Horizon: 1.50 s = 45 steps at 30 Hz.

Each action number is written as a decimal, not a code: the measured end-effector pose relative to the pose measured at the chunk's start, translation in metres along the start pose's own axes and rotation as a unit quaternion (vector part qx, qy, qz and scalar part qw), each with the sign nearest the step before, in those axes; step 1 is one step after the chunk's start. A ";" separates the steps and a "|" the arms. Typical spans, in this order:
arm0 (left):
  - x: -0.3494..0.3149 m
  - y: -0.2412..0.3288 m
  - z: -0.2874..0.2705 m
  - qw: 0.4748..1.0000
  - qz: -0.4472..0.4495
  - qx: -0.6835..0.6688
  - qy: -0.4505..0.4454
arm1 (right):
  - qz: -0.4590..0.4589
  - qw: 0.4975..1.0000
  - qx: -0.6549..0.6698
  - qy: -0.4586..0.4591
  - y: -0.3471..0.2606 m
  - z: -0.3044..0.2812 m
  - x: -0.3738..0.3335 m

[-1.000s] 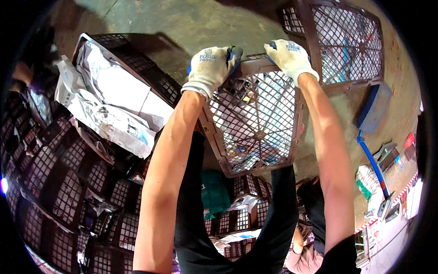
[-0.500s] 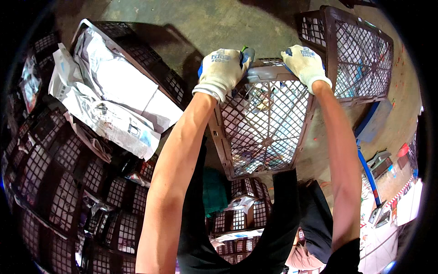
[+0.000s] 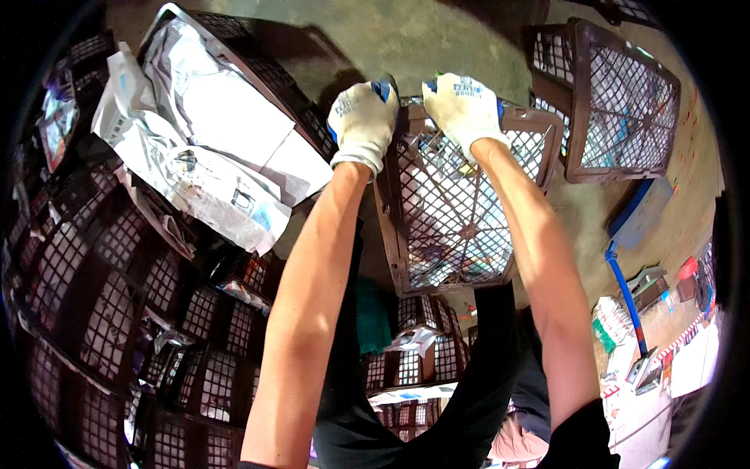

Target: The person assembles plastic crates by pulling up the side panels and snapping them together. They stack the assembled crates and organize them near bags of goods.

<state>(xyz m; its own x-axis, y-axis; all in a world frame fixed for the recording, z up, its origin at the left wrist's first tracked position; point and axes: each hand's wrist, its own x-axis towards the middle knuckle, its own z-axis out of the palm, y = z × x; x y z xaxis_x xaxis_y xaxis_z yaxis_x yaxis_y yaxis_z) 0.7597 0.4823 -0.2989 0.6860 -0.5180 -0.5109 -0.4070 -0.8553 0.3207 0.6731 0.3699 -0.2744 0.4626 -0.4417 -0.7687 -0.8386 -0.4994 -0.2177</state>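
Note:
A brown plastic lattice crate stands in front of my legs, with pale and coloured material showing through its mesh. My left hand, in a cream glove with a blue palm, is closed at the crate's far left corner. My right hand, gloved alike, has its fingers curled over the middle of the far rim. The fingertips of both hands are hidden behind the gloves' backs and the rim.
At the left a crate lined with white paper stands tilted. Stacked dark lattice crates fill the lower left. Another brown crate stands at the far right, near a blue bar. Behind my legs is a person's dark clothing.
My right hand has slid left along the far rim, closer to my left hand. My left hand has shifted slightly left to the corner. The whole view has shifted a little.

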 end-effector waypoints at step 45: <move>-0.189 0.078 0.031 0.958 0.234 -0.006 -0.167 | 0.328 0.219 0.912 0.112 0.168 0.306 -0.358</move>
<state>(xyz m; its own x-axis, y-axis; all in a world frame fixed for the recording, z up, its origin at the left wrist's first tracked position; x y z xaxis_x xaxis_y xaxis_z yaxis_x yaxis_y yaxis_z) 0.5795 0.5135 -0.2017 0.1981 -0.8218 -0.5342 -0.6155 -0.5285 0.5847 0.2783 0.6726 -0.2196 -0.0987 -0.0999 -0.9901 0.6296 0.7642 -0.1398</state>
